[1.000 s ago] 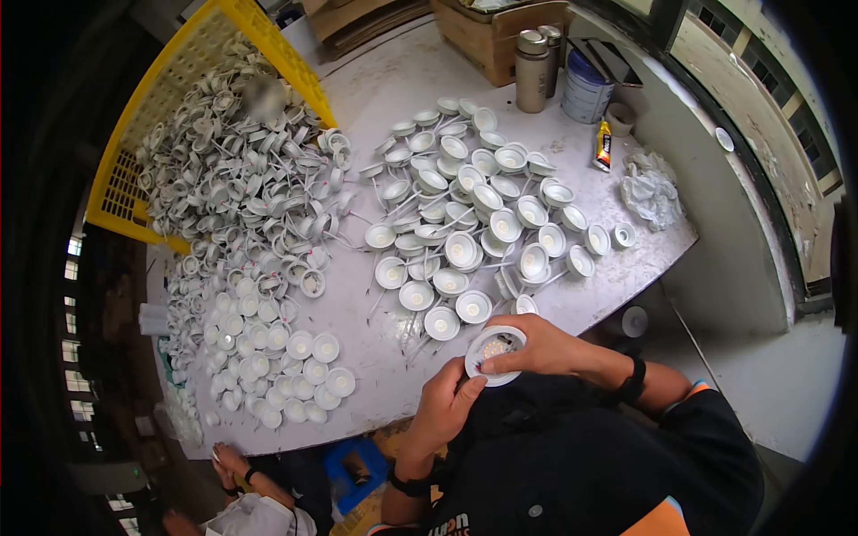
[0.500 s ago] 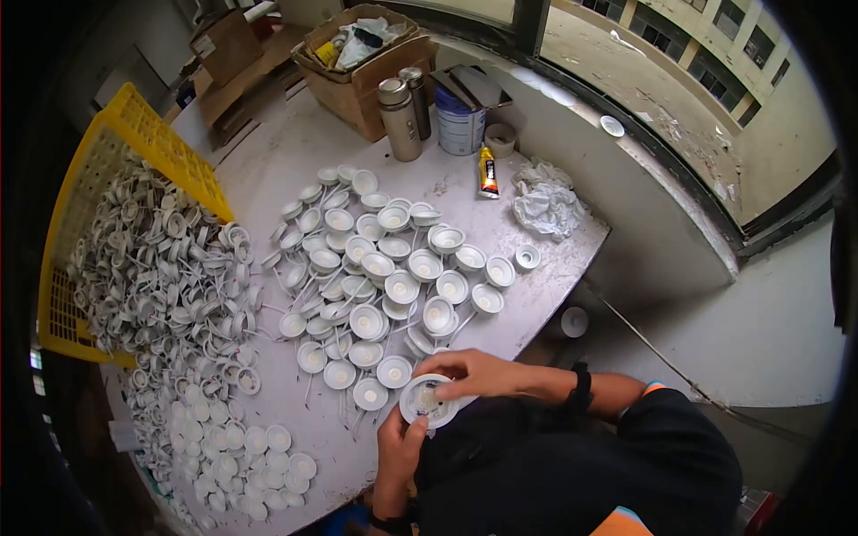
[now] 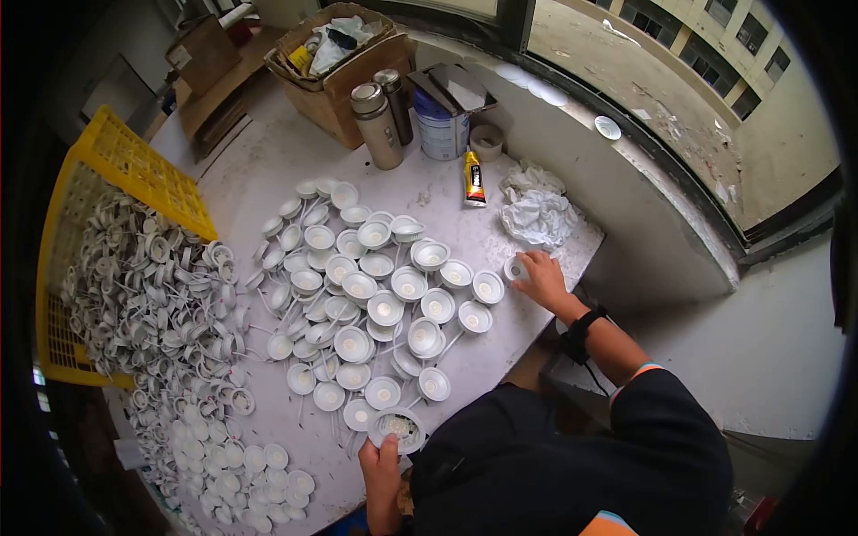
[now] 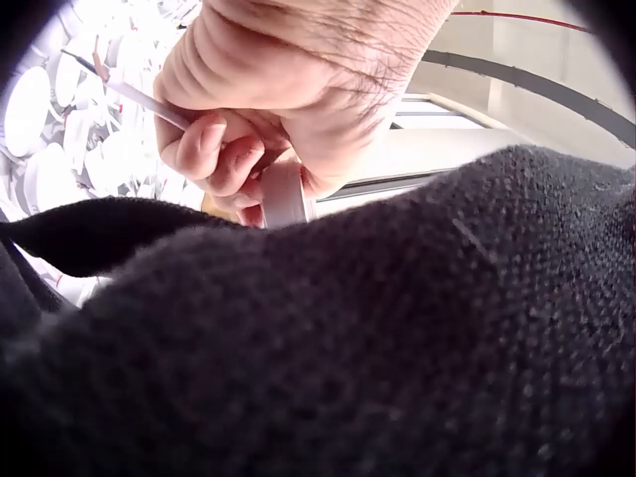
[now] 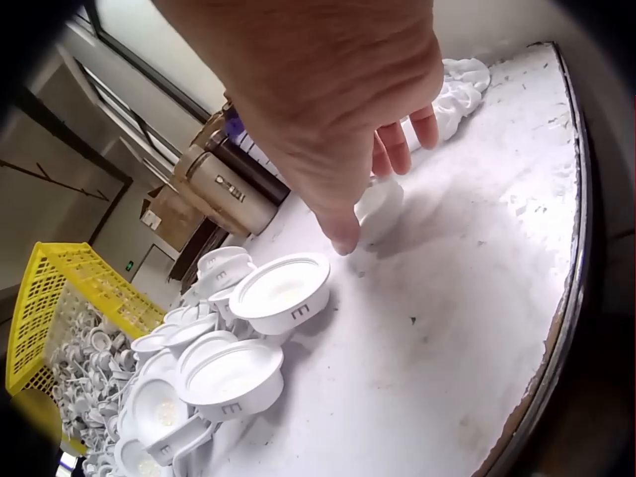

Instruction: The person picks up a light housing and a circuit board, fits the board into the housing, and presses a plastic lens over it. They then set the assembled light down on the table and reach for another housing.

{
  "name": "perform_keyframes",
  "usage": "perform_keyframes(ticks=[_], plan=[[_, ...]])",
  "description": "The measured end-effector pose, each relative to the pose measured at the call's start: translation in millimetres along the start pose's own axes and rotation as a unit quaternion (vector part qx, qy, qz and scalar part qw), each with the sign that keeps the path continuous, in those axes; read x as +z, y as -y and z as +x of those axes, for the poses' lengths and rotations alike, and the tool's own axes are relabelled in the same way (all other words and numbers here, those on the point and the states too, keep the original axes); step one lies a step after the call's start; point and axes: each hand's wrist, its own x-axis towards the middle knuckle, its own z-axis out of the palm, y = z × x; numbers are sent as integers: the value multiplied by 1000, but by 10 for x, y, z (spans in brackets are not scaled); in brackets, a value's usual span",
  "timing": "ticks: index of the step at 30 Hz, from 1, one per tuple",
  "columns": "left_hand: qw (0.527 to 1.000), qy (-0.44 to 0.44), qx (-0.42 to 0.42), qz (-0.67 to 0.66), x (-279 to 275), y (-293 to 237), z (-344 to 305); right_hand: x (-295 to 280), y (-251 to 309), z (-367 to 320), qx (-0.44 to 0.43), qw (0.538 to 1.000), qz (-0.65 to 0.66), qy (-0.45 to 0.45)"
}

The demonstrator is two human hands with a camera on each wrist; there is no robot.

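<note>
My left hand (image 3: 382, 473) grips a white round lamp housing (image 3: 398, 431) by its rim, thumb over the edge, small parts showing inside it. In the left wrist view the fingers of the left hand (image 4: 268, 109) curl round the housing and a thin white cable (image 4: 149, 102). At the table's right edge my right hand (image 3: 543, 284) has thumb and fingers around a small white cup-shaped piece (image 3: 514, 268). The right wrist view shows the right hand (image 5: 338, 119) with its thumb against that piece (image 5: 380, 207), partly hidden by the hand.
Many finished-looking white lamps (image 3: 359, 286) lie between the hands. Further left are a heap of housings (image 3: 134, 277) by a yellow crate (image 3: 147, 170) and white discs (image 3: 241, 469). Behind stand a bottle (image 3: 378, 129), a blue-white tub (image 3: 442, 134), a yellow tube (image 3: 475, 181) and crumpled plastic (image 3: 539, 210).
My right hand has left the housing and moved up and right to the small piece at the table edge. The left hand still holds the housing. The head view has swung right.
</note>
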Motion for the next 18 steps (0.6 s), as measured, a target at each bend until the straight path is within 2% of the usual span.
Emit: perform_keyframes(ticks=[7, 13, 16, 18], plan=[[998, 16, -9, -58, -17, -4, -28, 8, -24, 30, -2, 1000, 13, -17], [998, 41, 2, -38, -56, 45, -37, -29, -55, 53, 7, 998, 54, -39], [997, 40, 11, -60, -33, 21, -71, -129, -6, 46, 3, 993, 106, -48], [998, 20, 27, -52, -3, 19, -66, -244, 197, -1, 15, 974, 209, -86]])
